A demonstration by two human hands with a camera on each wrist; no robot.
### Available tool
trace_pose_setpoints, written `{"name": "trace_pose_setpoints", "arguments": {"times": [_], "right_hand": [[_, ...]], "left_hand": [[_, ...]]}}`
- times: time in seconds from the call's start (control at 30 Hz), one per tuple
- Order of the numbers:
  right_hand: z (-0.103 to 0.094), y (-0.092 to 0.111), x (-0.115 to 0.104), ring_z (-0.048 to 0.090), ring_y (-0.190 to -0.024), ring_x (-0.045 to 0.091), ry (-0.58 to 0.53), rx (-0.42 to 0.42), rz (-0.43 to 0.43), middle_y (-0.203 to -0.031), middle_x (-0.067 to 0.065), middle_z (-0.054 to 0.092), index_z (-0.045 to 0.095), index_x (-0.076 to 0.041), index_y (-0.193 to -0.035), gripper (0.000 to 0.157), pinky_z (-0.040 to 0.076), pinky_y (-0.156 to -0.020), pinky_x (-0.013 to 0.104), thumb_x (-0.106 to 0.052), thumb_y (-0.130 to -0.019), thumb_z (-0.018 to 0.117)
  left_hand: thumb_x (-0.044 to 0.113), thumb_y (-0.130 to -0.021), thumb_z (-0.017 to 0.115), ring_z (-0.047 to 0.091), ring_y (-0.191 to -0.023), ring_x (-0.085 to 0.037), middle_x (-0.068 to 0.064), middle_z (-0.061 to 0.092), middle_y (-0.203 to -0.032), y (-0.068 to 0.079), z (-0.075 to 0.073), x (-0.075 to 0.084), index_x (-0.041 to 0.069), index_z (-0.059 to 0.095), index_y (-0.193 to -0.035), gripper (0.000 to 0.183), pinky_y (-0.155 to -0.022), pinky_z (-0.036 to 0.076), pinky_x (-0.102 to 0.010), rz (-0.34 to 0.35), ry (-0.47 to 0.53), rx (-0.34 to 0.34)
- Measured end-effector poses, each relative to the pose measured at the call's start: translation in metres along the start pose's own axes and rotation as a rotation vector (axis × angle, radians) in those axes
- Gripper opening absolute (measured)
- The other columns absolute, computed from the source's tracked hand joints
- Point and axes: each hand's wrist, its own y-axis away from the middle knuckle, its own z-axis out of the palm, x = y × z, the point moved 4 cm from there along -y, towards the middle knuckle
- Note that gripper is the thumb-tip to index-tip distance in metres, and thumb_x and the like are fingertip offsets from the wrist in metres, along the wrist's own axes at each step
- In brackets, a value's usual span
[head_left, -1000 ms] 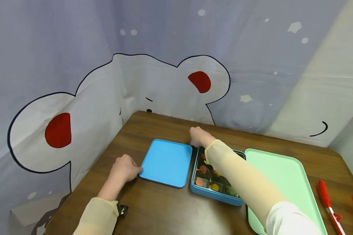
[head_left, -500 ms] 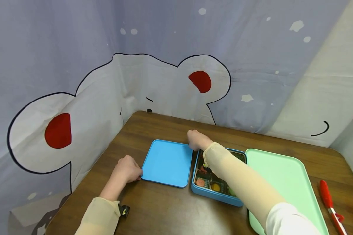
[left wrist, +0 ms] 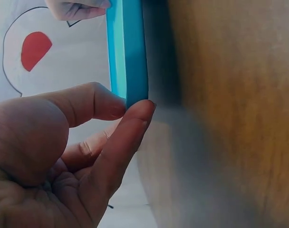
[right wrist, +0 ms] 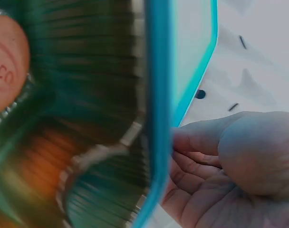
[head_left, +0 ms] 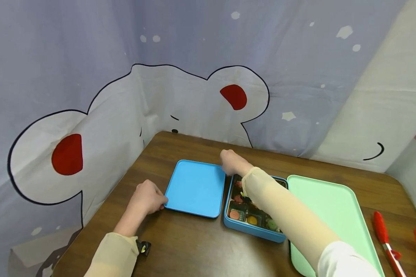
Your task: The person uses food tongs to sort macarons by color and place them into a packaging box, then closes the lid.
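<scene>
A flat square blue lid [head_left: 195, 188] with a low rim is held by both hands, beside a blue box. My left hand [head_left: 147, 198] pinches its near left corner between thumb and fingers; the left wrist view shows the lid's edge [left wrist: 135, 57] raised off the table. At the lid's far right corner, my right hand [head_left: 232, 163] pinches the rim, its fingertips partly hidden behind the box in the right wrist view. The open blue box [head_left: 253, 231] holds a compartmented clear tray with round pieces; one orange piece [right wrist: 6, 64] bears raised letters. My right forearm covers part of the box.
A pale green tray [head_left: 319, 188] lies right of the box, partly under my right forearm. Two red-handled utensils [head_left: 380, 227] lie at the far right. A printed curtain [head_left: 194, 100] hangs behind the wooden table [head_left: 187, 246].
The blue lid has shifted slightly up in the head view, away from the table's near side. Both hands keep their hold at its corners. The box and green tray stay in place.
</scene>
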Motion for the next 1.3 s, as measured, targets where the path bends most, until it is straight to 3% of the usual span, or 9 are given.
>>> {"name": "trace_pose_setpoints", "arguments": {"times": [0.13,0.3,0.4,0.47,0.6,0.83,1.03,1.2,1.3], "right_hand": [[-0.013,0.006,-0.001,0.026,-0.047,0.013,-0.047,0.068,-0.09,-0.053,-0.002,0.036,0.036,-0.014,-0.059,0.047,0.024,-0.047,0.029,0.012,-0.096,0.049],[-0.034,0.017,-0.005,0.022,-0.049,0.013,-0.059,0.158,-0.209,-0.053,-0.005,0.027,0.037,-0.016,-0.057,0.049,0.024,-0.051,0.03,0.008,-0.099,0.05],[-0.042,0.024,-0.006,0.034,-0.054,0.015,-0.055,0.192,-0.247,-0.06,-0.001,0.042,0.057,-0.006,-0.068,0.037,0.033,-0.057,0.032,0.005,-0.103,0.051],[-0.047,0.031,-0.006,0.046,-0.062,0.017,-0.064,0.217,-0.255,-0.074,0.004,0.058,0.071,0.001,-0.088,0.026,0.042,-0.063,0.033,0.004,-0.105,0.052],[-0.058,0.048,-0.005,0.061,-0.078,0.02,-0.127,0.274,-0.242,-0.103,0.012,0.072,0.073,0.005,-0.123,0.024,0.051,-0.076,0.038,0.0,-0.107,0.055],[-0.074,0.088,-0.009,0.07,-0.076,0.019,-0.24,0.392,-0.31,-0.088,0.011,0.072,0.073,0.003,-0.117,0.016,0.057,-0.074,0.038,-0.003,-0.107,0.062],[-0.075,0.125,-0.022,0.064,-0.079,0.014,-0.164,0.55,-0.44,-0.1,0.005,0.067,0.072,-0.001,-0.115,0.012,0.055,-0.074,0.036,-0.002,-0.105,0.064],[-0.073,0.153,-0.023,0.063,-0.082,0.015,-0.061,0.7,-0.624,-0.108,0.006,0.067,0.069,0.0,-0.114,0.016,0.055,-0.073,0.031,0.007,-0.1,0.068],[-0.068,0.169,-0.016,0.065,-0.086,0.015,-0.003,0.757,-0.71,-0.109,0.006,0.066,0.068,0.001,-0.115,0.023,0.055,-0.074,0.028,0.012,-0.096,0.07]], "left_hand": [[0.012,-0.091,0.077,0.064,-0.064,-0.019,0.0,0.071,-0.063,-0.004,-0.004,0.001,0.01,0.079,-0.07,0.021,-0.063,0.049,-0.036,0.015,0.02,-0.003],[0.011,-0.092,0.076,0.066,-0.067,-0.017,-0.001,0.073,-0.068,-0.012,-0.007,0.003,0.007,0.08,-0.079,0.014,-0.063,0.052,-0.036,0.06,0.054,-0.003],[0.01,-0.092,0.075,0.068,-0.069,-0.016,0.0,0.073,-0.07,-0.019,-0.008,0.003,0.005,0.082,-0.084,0.011,-0.065,0.054,-0.036,0.091,0.083,0.006],[0.009,-0.092,0.074,0.07,-0.069,-0.016,-0.001,0.074,-0.072,-0.023,-0.009,0.004,0.004,0.082,-0.089,0.01,-0.066,0.055,-0.036,0.107,0.111,0.016],[0.008,-0.095,0.074,0.073,-0.072,-0.017,-0.003,0.076,-0.079,-0.03,-0.011,0.007,0.0,0.082,-0.1,0.013,-0.069,0.059,-0.037,0.144,0.175,0.063],[0.024,-0.099,0.077,0.075,-0.094,-0.03,-0.014,0.079,-0.103,-0.037,-0.018,0.021,0.0,0.082,-0.114,0.029,-0.08,0.06,-0.047,0.261,0.251,0.214],[0.05,-0.099,0.074,0.063,-0.13,-0.037,-0.022,0.066,-0.139,-0.036,-0.016,0.039,-0.006,0.061,-0.144,0.074,-0.104,0.051,-0.056,0.353,0.483,0.055],[0.042,-0.113,0.045,0.039,-0.146,-0.048,-0.035,0.038,-0.158,-0.027,-0.02,0.059,-0.02,0.037,-0.152,0.075,-0.114,0.037,-0.055,0.533,0.733,-0.166],[0.047,-0.114,0.04,0.031,-0.148,-0.052,-0.039,0.028,-0.16,-0.023,-0.019,0.066,-0.022,0.029,-0.154,0.081,-0.115,0.031,-0.057,0.617,0.761,-0.228]]}}
